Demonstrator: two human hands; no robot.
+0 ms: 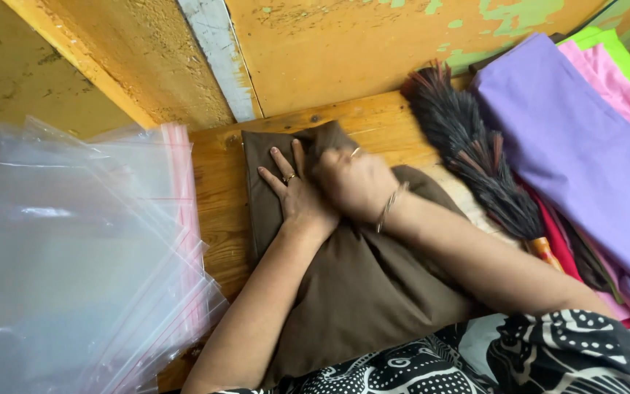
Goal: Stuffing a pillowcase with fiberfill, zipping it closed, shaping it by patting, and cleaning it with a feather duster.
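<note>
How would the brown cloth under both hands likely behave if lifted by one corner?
Brown cloth would probably drape limply: it creases around the left hand and right hand. Likely light, and unlikely to slide far on the bare wooden table.

The right hand is motion-blurred, its fingers unreadable, and it covers part of the left hand. The brown cloth disappears under both arms and a patterned garment at 6 o'clock. The bags at 9 o'clock and purple fabric at 3 o'clock are cut off by the edges.
</note>
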